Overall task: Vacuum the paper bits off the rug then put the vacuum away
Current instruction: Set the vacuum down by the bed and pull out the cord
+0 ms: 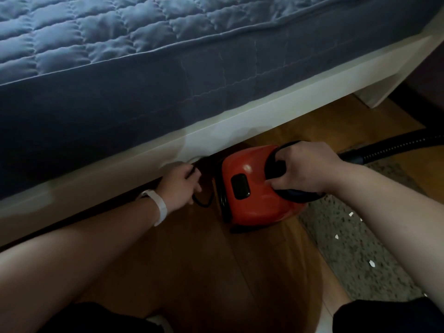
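Observation:
A small red canister vacuum (254,203) stands on the wooden floor just in front of the bed frame. My right hand (307,170) grips its black carry handle (276,164) on top. My left hand (181,186), with a white band on the wrist, holds the black power cord (204,204) at the vacuum's left side, close under the bed's edge. The black ribbed hose (394,146) runs off to the right. A speckled grey rug (355,248) lies at the right with several white paper bits (372,263) on it.
A bed with a blue quilted cover (144,56) and a white frame (216,131) fills the upper half. Its white leg (379,92) stands at the upper right. Brown wooden floor (204,260) spreads between my arms.

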`<state>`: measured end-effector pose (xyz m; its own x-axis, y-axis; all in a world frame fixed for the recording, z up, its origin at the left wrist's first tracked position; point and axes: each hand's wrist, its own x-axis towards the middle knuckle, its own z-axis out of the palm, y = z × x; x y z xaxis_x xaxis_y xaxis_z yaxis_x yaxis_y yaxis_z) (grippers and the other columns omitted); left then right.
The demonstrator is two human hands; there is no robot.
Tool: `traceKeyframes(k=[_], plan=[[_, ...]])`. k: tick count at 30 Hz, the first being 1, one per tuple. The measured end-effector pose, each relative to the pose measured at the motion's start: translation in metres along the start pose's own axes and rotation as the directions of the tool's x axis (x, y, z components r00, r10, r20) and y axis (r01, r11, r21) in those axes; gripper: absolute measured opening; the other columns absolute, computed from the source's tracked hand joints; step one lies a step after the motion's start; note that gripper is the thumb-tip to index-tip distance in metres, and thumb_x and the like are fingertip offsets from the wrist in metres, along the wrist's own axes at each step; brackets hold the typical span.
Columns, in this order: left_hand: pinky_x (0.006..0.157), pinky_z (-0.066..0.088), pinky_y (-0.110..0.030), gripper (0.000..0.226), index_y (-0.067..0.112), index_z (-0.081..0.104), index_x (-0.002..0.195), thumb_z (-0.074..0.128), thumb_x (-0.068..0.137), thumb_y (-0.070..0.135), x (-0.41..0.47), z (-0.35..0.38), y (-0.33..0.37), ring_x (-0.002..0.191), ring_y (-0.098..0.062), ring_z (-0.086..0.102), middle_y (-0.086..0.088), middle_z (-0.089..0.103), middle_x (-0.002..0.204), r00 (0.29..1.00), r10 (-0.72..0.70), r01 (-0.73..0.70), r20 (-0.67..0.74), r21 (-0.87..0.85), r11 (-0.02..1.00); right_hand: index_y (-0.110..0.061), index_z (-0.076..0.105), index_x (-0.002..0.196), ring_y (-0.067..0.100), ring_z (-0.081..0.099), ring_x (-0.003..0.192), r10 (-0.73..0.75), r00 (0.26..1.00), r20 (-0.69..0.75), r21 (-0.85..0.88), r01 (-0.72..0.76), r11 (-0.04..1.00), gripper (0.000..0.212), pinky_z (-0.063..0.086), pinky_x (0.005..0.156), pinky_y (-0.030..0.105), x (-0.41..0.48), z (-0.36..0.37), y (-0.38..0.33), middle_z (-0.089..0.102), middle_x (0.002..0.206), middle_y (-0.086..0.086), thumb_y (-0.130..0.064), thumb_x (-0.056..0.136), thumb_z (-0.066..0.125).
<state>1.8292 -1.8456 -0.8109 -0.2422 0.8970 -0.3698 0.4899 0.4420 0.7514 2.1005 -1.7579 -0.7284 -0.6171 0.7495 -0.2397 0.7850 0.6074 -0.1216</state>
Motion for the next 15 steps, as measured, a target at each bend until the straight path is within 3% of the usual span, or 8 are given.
traceKeyframes(k=[3,6,9,12,15], plan=[[0.047,0.045,-0.025,0.016,0.020,0.059,0.105,0.046,0.101,0.028,0.010,-0.006,-0.007,0.056,-0.017,0.058,-0.005,0.067,0.087,0.994,-0.039,0.032,-0.099,-0.076,0.997,-0.029,0.064,0.080,0.010,0.056,0.067,0.014,1.000,0.004,-0.006,-0.014,1.000,0.051,0.052,0.063,0.033,-0.001,-0.002,0.001,0.060,0.070,-0.011,-0.077,0.071,0.047],[0.063,0.047,-0.030,0.020,0.018,0.052,0.116,0.054,0.097,0.021,0.015,-0.006,-0.025,0.081,-0.022,0.060,-0.002,0.059,0.095,0.991,0.037,-0.013,-0.132,0.177,0.984,-0.031,0.064,0.080,0.010,0.057,0.068,0.008,1.000,0.007,-0.010,-0.008,1.000,0.049,0.052,0.064,0.032,-0.003,-0.004,0.001,0.061,0.071,-0.012,-0.077,0.071,0.050],[0.072,0.042,-0.029,0.022,0.022,0.050,0.116,0.054,0.095,0.024,0.017,-0.003,-0.038,0.090,-0.023,0.057,-0.002,0.054,0.107,0.983,0.183,-0.150,-0.023,0.481,0.864,-0.032,0.064,0.082,0.009,0.055,0.069,0.009,1.000,0.013,-0.005,-0.009,1.000,0.044,0.051,0.066,0.032,-0.009,-0.010,-0.001,0.059,0.072,-0.014,-0.075,0.072,0.056],[0.082,0.044,-0.029,0.024,0.024,0.056,0.112,0.052,0.096,0.041,0.022,0.004,-0.041,0.093,-0.025,0.054,-0.008,0.040,0.126,0.996,0.047,-0.085,0.079,0.594,0.800,-0.034,0.067,0.087,0.011,0.057,0.075,-0.004,1.000,0.004,0.018,0.004,1.000,0.045,0.052,0.070,0.032,-0.017,-0.018,-0.004,0.063,0.079,-0.015,-0.074,0.070,0.056],[0.101,0.039,-0.032,0.039,0.025,0.058,0.124,0.055,0.092,0.047,0.028,0.012,-0.043,0.122,-0.030,0.043,-0.010,0.030,0.141,0.989,0.051,-0.127,0.140,0.617,0.776,-0.036,0.068,0.092,0.010,0.060,0.080,-0.002,1.000,0.013,0.034,0.002,0.999,0.047,0.053,0.073,0.031,-0.023,-0.024,-0.006,0.066,0.087,-0.017,-0.076,0.069,0.057]])
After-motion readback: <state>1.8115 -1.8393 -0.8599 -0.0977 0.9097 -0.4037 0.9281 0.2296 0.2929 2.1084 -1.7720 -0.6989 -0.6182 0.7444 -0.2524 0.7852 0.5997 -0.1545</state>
